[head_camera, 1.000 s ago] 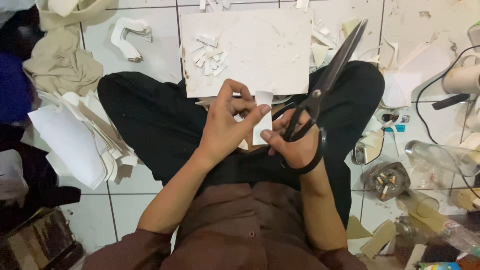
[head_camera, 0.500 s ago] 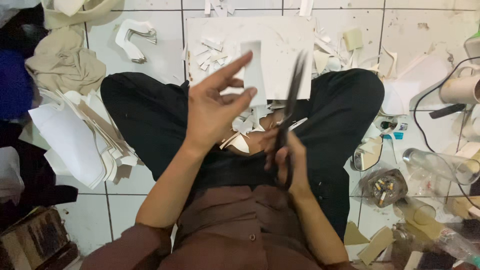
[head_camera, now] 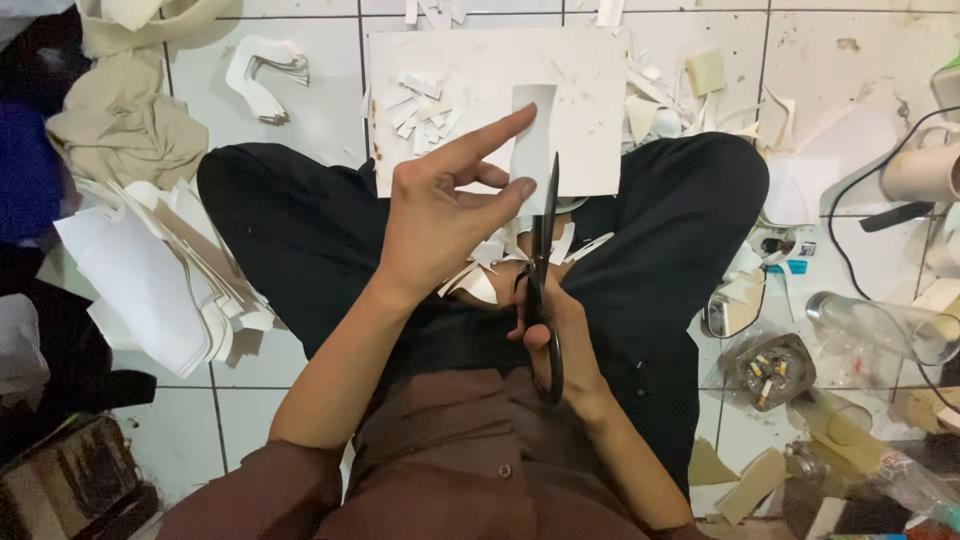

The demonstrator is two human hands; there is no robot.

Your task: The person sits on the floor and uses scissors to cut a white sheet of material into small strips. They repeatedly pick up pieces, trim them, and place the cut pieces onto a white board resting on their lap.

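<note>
- Head view, hands. We see the left hand (head_camera: 440, 215) raised over the lap, pinching a narrow white paper strip (head_camera: 532, 145) between thumb and a bent finger, with the index finger stretched out above it towards the strip's upper part. The right hand (head_camera: 550, 325) is closed through the loops of a pair of black scissors (head_camera: 545, 270); whether the blades are parted or closed we cannot tell, since they appear edge-on as one dark line.
- Head view, key relation. The strip stands with its long axis running away from the person, roughly in line with the scissor blades. The blade tips meet the strip's lower right edge, just beside the left thumb. The scissors lie directly below the strip in the picture, that is, nearer the body; the left hand holds the strip from its left side. Both hands are close together, with the left one higher and further out.
- Head view, surface. Beyond the hands, a white board (head_camera: 490, 90) rests across the crossed legs in black trousers (head_camera: 290, 250) and carries a small heap of paper offcuts (head_camera: 420, 105). More offcuts lie in the lap under the hands.
- Head view, room. We note a white tiled floor (head_camera: 330, 110), a fanned stack of white sheets (head_camera: 160, 270) at the left, crumpled beige cloth (head_camera: 120, 130) above it, and at the right a small mirror (head_camera: 735, 310), an ashtray (head_camera: 770, 370) and a clear bottle (head_camera: 880, 325).
</note>
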